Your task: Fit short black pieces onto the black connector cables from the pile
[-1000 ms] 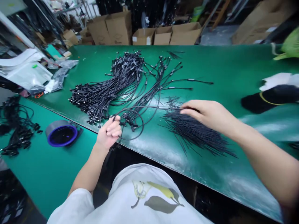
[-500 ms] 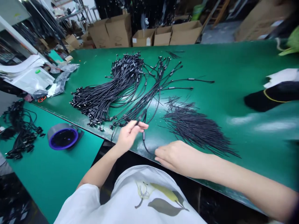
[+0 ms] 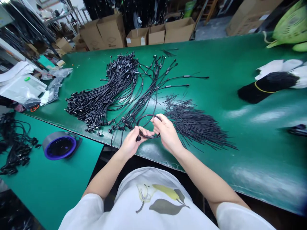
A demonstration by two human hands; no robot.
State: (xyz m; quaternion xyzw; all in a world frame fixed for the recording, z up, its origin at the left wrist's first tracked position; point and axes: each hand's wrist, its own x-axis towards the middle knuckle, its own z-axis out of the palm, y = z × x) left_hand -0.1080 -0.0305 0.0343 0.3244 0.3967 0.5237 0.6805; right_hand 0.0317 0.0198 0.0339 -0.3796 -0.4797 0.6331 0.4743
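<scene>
"Cardboard boxes [image 3: 111, 32] stand beyond the far side of the green table [image 3: 230, 83]. Where is the piece being handled?"

"Between the two hands, over the table's near edge: a black cable [image 3: 146, 115] bent round into a loop."

"Which way does it point?"

"Curled like that, it has no single long axis. The loop spans left to right, one side at each hand, with its upper arc towards the far side. A dark end (too small to make out properly) shows by the left palm."

"And the fingers?"

"The left hand [image 3: 134, 141] pinches the loop's near left part between thumb and fingers, the other fingertips reaching rightward. The right hand [image 3: 166, 131] pinches its right side, thumb against forefinger."

"What lies nearby?"

"Just beside the right hand, thin black strips [image 3: 200, 126] slant nearer and rightward. Further left, a heap of cables [image 3: 105, 92] runs from near left to far right."
</scene>
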